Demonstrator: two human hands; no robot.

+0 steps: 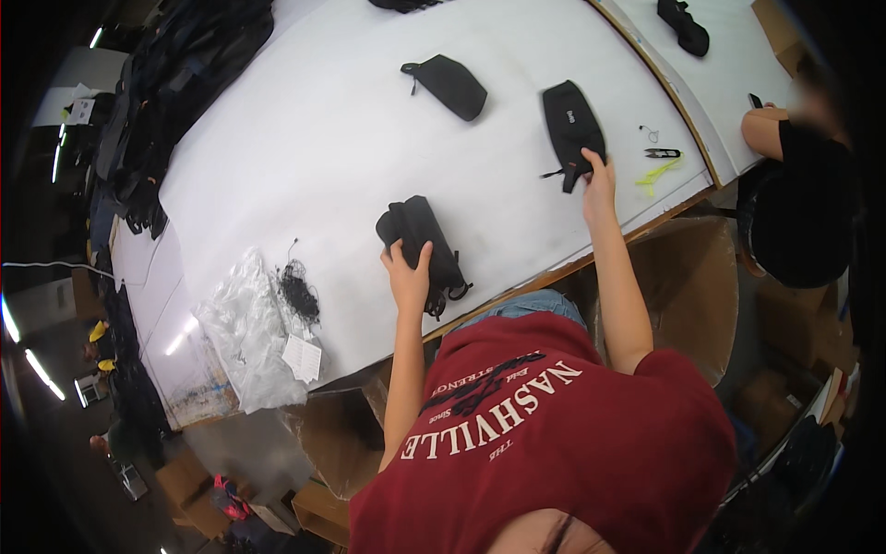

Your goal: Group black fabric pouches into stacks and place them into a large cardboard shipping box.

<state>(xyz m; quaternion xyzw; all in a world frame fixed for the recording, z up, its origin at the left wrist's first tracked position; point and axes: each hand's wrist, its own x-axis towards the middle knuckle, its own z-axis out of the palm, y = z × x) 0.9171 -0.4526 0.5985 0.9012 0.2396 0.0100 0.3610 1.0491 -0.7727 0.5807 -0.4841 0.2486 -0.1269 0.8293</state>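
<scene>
I am seeing the left hand [406, 270] resting on a bulky black pouch [421, 229], thumb and fingers parted wide over its near left side; I cannot tell whether they are gripping it; dark straps are trailing from its near end toward the body. The right hand [598, 181] is closing thumb and fingers on the near end of a flat black pouch [570, 118], which is reaching away from the hand; a third black pouch [452, 87] is lying farther off, well apart from both hands.

The white tabletop [498, 198] is stretching between the two held pouches and past them; its near edge [678, 208] is running under both forearms, closer to the bulky pouch than to the third one; black-handled snips [663, 152] and yellow strands [657, 174] are sitting right of the right hand; clear plastic [242, 328] and a tangle of black cords [298, 294] are taking up room left of the left forearm.

The flat pouch is showing a small pale mark; a white paper [302, 358] by the plastic is bearing print too small for me to read; the red shirt [554, 406] is carrying large pale lettering, upside down to my view.
</scene>
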